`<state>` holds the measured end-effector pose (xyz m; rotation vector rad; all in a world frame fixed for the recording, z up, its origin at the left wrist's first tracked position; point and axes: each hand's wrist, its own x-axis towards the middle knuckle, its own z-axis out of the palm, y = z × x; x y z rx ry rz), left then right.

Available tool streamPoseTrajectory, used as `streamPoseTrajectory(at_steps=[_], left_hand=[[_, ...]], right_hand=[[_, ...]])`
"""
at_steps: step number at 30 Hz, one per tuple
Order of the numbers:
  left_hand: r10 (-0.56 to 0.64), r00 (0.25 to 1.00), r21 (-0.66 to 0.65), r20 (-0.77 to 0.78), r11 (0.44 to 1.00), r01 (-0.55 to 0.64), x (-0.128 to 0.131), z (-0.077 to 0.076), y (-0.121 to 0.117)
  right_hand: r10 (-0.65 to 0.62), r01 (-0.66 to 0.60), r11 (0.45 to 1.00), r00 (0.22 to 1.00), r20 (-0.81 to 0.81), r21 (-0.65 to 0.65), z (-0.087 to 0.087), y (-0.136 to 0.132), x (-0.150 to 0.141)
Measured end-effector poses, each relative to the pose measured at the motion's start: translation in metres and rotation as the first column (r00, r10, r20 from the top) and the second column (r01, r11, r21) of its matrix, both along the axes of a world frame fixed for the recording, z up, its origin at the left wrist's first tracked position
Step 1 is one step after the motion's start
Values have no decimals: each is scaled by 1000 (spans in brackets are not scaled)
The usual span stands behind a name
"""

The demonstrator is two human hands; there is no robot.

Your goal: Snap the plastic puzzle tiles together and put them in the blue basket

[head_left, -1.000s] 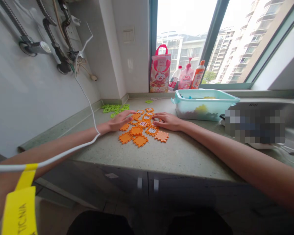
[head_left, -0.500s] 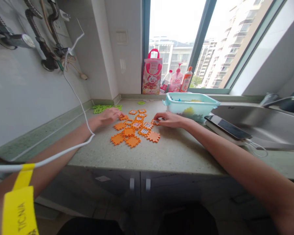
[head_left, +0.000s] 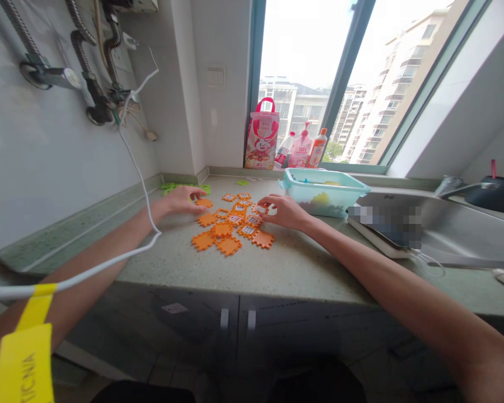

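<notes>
Orange tiles (head_left: pixel 228 245) — mostly between both hands (head_left: pixel 286 212).

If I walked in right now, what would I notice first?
Probably the bright orange, notched plastic tiles scattered on the speckled grey counter between the left hand and right hand. Then the pale-blue plastic tub behind them to the right, and the pink bag by the window.

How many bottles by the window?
3, in a row: the red-capped bottle next to the pink bag, the pink pump bottle in the middle, the orange-capped bottle on the right. Any behind the bag would be hidden.
</notes>
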<state>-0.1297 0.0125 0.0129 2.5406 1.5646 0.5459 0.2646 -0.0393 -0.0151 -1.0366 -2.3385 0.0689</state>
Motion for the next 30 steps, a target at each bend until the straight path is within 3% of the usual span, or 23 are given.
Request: streamPoseTrajectory(at_steps=[4, 6, 8, 15, 27, 30], left_hand=[[-136, 990, -211, 43, 967, 142, 0, 8, -5], [-193, 981, -325, 37, 926, 194, 4, 8, -8], [-213, 976, -359, 39, 909, 213, 9, 5, -10], [-165, 986, -306, -5, 939, 155, 14, 0, -11], [-130, 988, -184, -89, 977, 112, 13, -1, -12], [-156, 986, -108, -63, 983, 149, 13, -3, -14]], right_hand=[[189, -184, 977, 981, 34, -111, -1, -6, -10], [205, -194, 967, 977, 54, -165, -2, -6, -11], [172, -158, 968, 984, 55, -197, -2, -4, -11], [126, -111, 961, 991, 40, -253, -3, 3, -5], [89, -70, 991, 982, 167, -118, -1, 3, 2], [62, -43, 994, 980, 191, -101, 0, 1, 1]])
